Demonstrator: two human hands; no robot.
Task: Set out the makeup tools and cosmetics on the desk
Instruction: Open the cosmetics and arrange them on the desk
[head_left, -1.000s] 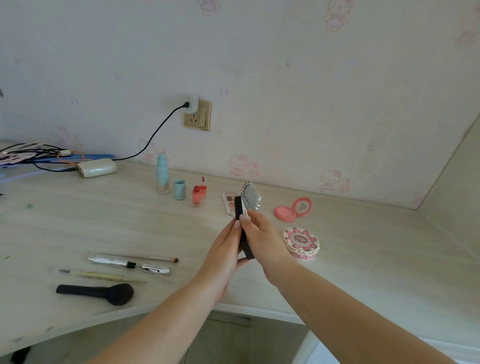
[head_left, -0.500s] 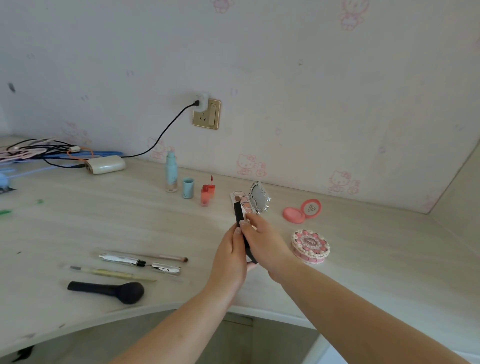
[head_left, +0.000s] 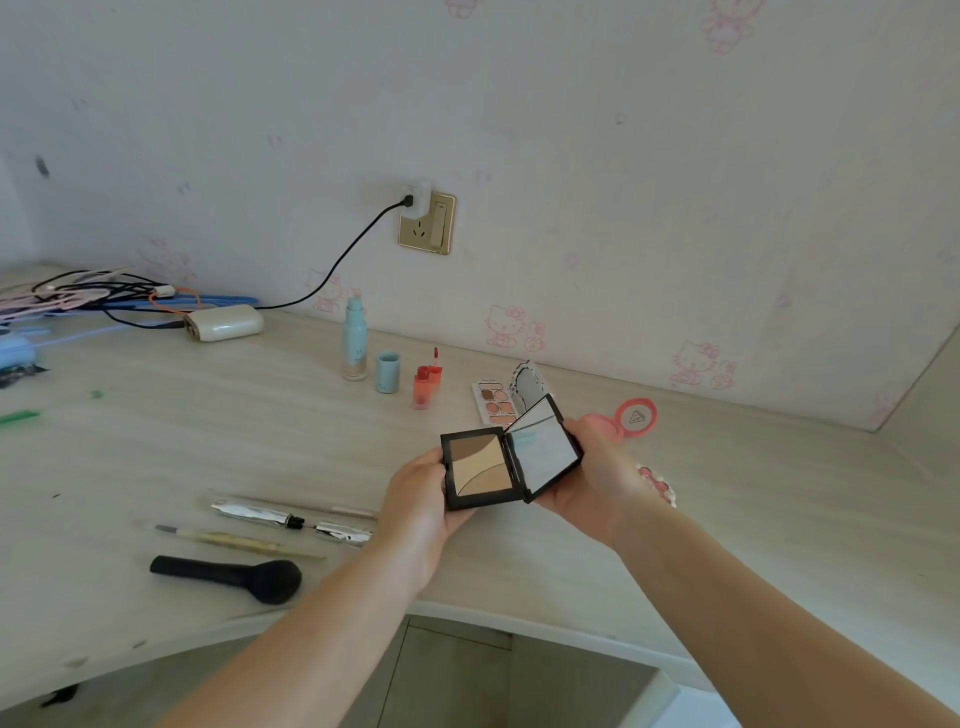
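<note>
A black contour palette (head_left: 483, 467) with brown and beige powders is held open above the desk (head_left: 156, 441). My left hand (head_left: 418, 499) grips its powder half, my right hand (head_left: 597, 478) its mirrored lid. Behind it lie an eyeshadow palette (head_left: 493, 402) with a small mirror, a pink compact (head_left: 631, 418) and a red lip gloss (head_left: 425, 387). A round pink case (head_left: 657, 483) is partly hidden by my right wrist. On the left lie a black brush (head_left: 228, 577), a silver tube (head_left: 291, 520) and thin brushes (head_left: 234, 541).
A teal bottle (head_left: 355, 338) and its cap (head_left: 387, 371) stand near the wall. A white charger box (head_left: 224, 322) with tangled cables (head_left: 93, 296) sits at the back left, wired to a wall socket (head_left: 427, 221). The desk's front edge curves inward below my arms.
The black palette was shut and held edge-on between both hands; now it is opened flat, showing powders and mirror. The view has shifted slightly right.
</note>
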